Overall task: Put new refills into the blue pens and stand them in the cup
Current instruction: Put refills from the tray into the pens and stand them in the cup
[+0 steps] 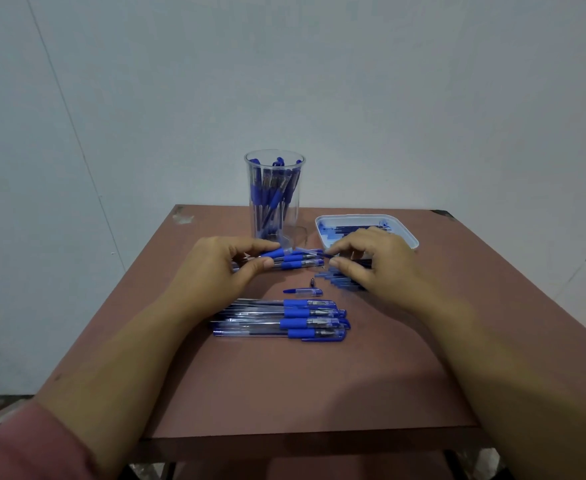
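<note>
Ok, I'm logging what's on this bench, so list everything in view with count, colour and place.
table: one, reddish brown, under everything
cup: one, clear, upright at far middle
pens in cup: several, blue, standing; uncounted
tray: one, white, far right
tray pieces: blue, blurred, uncounted
row of pens: about five, blue and clear, lying mid-table
second pen group: a few, blue, before the cup
loose pile: blue thin pieces, under right hand
short piece: one, blue, just beyond the row
small tip: one, dark, beside it
sleeve: one, pink, left arm
left hand: one, holds a blue pen
right hand: one, pinches a thin refill at that pen's end
</note>
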The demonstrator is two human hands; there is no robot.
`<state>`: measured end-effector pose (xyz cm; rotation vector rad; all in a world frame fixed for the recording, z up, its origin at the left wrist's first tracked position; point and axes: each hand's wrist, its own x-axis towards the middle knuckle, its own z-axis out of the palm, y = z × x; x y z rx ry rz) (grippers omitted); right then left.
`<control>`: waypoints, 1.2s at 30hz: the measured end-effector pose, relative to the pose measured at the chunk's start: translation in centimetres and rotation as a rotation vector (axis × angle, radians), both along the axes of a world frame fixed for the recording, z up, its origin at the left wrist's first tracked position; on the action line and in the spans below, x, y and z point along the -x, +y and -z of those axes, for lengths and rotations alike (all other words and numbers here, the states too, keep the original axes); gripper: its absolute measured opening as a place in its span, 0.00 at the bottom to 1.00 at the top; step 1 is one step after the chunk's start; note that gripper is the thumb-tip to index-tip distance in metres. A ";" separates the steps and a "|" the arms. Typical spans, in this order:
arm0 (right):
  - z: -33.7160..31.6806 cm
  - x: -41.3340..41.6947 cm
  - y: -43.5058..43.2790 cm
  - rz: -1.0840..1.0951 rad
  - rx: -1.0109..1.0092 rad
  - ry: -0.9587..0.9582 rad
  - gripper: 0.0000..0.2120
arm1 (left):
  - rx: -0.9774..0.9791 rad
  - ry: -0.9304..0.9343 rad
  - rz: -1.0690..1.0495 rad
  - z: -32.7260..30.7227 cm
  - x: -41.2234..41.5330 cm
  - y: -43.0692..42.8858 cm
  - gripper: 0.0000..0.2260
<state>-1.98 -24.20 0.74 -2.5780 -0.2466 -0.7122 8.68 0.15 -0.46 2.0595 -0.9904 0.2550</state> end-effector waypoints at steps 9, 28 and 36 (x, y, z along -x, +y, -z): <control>0.1 0.1 0.3 0.007 -0.003 0.012 0.05 | -0.003 0.010 -0.003 0.0 0.0 0.0 0.12; 0.1 0.3 0.7 0.014 -0.033 0.049 0.05 | -0.092 -0.011 -0.002 0.1 -0.3 0.3 0.12; -0.1 0.1 2.1 -0.035 0.171 -0.013 0.13 | -0.113 -0.007 0.071 0.1 0.2 0.0 0.12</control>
